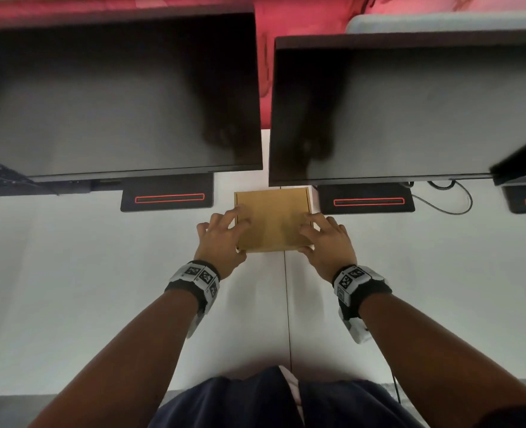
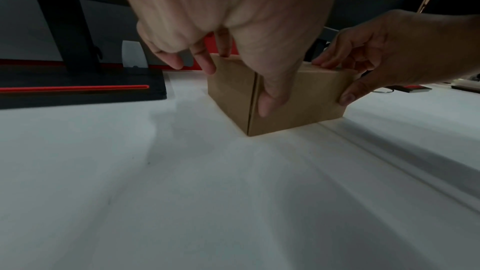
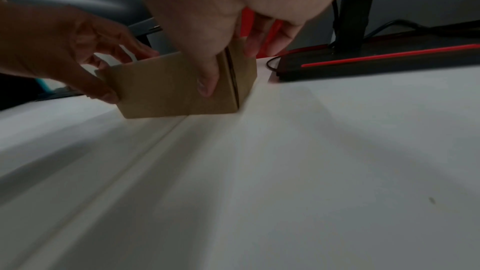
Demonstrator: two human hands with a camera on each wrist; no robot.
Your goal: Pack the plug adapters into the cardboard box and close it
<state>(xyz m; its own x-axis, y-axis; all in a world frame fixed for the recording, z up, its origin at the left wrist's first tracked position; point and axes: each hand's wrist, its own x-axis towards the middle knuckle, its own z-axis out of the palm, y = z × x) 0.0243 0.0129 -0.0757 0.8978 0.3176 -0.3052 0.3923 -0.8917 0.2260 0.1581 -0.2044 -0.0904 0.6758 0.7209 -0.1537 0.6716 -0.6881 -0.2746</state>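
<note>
A brown cardboard box (image 1: 274, 220) stands on the white desk (image 1: 101, 273) between two monitor bases, with its lid down flat. My left hand (image 1: 229, 237) grips its near left corner, fingers on the lid and thumb (image 2: 270, 100) down the front face. At the near right corner my right hand (image 1: 315, 237) holds it the same way, with its thumb (image 3: 206, 81) on the front face of the box (image 3: 161, 89). The box (image 2: 306, 108) hides whatever is inside. No plug adapters show in any view.
Two dark monitors (image 1: 116, 103) (image 1: 410, 112) hang over the back of the desk. Their black bases with red stripes (image 1: 167, 197) (image 1: 366, 200) flank the box closely. A black cable (image 1: 450, 205) loops right of the right base. A seam (image 1: 286, 304) runs along the desk towards me.
</note>
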